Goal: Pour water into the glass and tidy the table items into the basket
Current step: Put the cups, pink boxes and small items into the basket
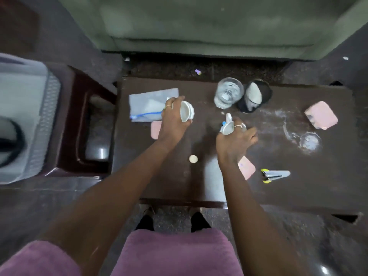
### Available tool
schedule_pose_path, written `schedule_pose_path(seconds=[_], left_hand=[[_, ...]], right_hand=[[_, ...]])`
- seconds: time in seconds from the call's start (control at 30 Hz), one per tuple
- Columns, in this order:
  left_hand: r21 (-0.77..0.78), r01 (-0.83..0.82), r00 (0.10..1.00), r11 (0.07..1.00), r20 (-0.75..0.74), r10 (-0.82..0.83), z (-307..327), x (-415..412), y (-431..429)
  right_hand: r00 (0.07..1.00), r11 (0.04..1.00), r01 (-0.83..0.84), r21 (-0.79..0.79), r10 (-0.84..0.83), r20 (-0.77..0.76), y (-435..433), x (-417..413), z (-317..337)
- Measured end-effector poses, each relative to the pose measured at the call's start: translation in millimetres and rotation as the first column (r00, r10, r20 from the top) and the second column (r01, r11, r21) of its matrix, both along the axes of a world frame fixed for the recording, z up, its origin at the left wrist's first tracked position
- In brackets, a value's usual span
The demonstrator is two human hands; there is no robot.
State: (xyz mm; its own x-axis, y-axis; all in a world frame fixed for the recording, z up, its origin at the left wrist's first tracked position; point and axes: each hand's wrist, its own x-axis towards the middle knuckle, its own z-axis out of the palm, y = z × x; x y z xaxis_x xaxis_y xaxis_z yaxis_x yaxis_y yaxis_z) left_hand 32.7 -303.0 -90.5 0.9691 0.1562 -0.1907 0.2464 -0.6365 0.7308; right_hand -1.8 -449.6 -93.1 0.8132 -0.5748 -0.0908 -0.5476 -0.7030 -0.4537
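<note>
On the dark brown table point(199, 182), my left hand point(173, 120) grips a small white fluted cup point(186, 114), tipped on its side above the tabletop. My right hand point(236, 139) is closed on a small white bottle with a blue part point(227, 126), its tip pointing away from me. A clear glass point(228, 92) stands at the far middle of the table, beside a black mug point(255, 96) with something white in it. The grey basket point(25, 116) sits on a dark stool at the far left, apart from both hands.
A grey zip pouch point(148, 105) lies left of my left hand. Pink pads point(321, 114) point(156, 129) point(247, 170), a stapler point(275, 175), a small round white disc point(193, 158) and a clear lid point(310, 140) amid white powder are scattered about. A green sofa point(199, 26) stands beyond.
</note>
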Motion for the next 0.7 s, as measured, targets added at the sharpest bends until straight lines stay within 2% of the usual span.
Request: schedule_pose_path(seconds=[0.13,0.27,0.37,0.43,0.53,0.7], left_hand=[[0.069,-0.13,0.992,0.989,0.02,0.128,36.3,7.6,87.9],[0.182,-0.296,0.954,0.938,0.102,0.281,71.1,8.6,192.1],[0.235,-0.407,0.912,0.882,0.147,0.382,86.6,5.7,267.6],[0.267,-0.455,0.89,0.849,0.127,0.437,90.3,4.3,311.2],[0.201,-0.562,0.826,0.802,0.088,0.557,89.8,1.1,351.4],[0.097,-0.722,0.691,0.686,0.042,0.722,76.4,-9.4,380.5]], right_hand=[[0.957,0.952,-0.288,0.1,0.284,0.053,95.5,13.4,24.6],[0.828,0.794,-0.56,0.236,0.542,0.143,193.0,30.7,49.0],[0.708,0.668,-0.706,0.237,0.67,0.221,261.0,46.6,66.7],[0.637,0.584,-0.77,0.256,0.722,0.268,300.2,55.8,76.3],[0.527,0.474,-0.849,0.235,0.792,0.308,346.6,66.6,83.8],[0.451,0.411,-0.891,0.194,0.849,0.274,411.1,86.6,83.6]])
